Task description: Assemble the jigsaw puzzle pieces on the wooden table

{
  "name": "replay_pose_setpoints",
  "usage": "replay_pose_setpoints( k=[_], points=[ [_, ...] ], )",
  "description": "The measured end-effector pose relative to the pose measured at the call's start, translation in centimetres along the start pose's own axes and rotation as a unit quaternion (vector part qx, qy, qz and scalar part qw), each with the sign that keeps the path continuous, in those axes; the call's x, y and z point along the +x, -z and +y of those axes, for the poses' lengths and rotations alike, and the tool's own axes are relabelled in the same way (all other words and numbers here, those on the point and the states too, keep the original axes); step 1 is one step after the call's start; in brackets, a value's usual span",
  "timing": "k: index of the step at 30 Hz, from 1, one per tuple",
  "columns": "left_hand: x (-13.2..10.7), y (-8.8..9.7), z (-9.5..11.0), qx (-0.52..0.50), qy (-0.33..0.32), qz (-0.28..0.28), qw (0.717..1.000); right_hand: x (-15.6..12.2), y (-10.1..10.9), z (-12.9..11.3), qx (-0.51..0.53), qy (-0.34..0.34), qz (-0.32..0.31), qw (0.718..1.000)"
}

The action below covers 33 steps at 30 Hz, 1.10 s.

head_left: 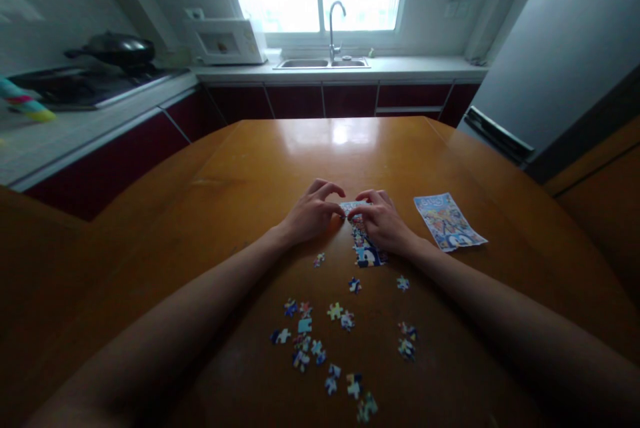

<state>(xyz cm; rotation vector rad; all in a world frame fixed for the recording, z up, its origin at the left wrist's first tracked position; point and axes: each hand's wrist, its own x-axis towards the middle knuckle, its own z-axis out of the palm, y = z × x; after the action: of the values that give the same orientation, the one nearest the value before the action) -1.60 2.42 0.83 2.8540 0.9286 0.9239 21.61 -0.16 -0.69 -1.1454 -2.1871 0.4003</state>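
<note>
A partly joined jigsaw puzzle (367, 256) lies on the wooden table in front of me, its upper right covered by my right hand (384, 221). The curled thumb and fingers of that hand hold the puzzle near its upper left edge. From the left, my left hand (313, 213) reaches the same edge, with its thumb tip almost meeting the right thumb. A small puzzle piece (343, 218) shows at the left thumb tip, partly hidden. Closest to the left wrist is a loose piece (319, 259). Below the puzzle lie two single pieces, one dark blue (355, 285) and one pale (403, 283).
Several loose pieces (305, 325) are scattered over the near part of the table (240, 175). Right of my right hand lies a printed picture sheet (449, 221). Beyond stand a sink (305, 64), a microwave (225, 41), a wok (117, 49) and a fridge (560, 35).
</note>
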Motion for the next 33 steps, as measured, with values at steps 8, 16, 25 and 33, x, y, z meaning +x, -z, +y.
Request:
replay_pose_setpoints(
  k=[8,16,25,33],
  points=[
    [0.2,0.1,-0.1,-0.002,0.017,0.044,0.999,0.1,-0.1,0.3,0.006,0.008,0.015,1.0],
    [0.0,-0.1,-0.3,-0.024,0.004,-0.008,1.0,0.0,-0.2,0.3,0.0,0.006,-0.004,1.0],
    [0.2,-0.3,-0.7,-0.069,0.079,0.057,0.993,0.6,-0.1,0.7,0.099,-0.053,0.117,0.987],
    [0.2,-0.4,-1.1,-0.077,0.119,0.096,0.985,0.7,0.3,0.8,0.122,-0.088,0.142,0.978]
  ],
)
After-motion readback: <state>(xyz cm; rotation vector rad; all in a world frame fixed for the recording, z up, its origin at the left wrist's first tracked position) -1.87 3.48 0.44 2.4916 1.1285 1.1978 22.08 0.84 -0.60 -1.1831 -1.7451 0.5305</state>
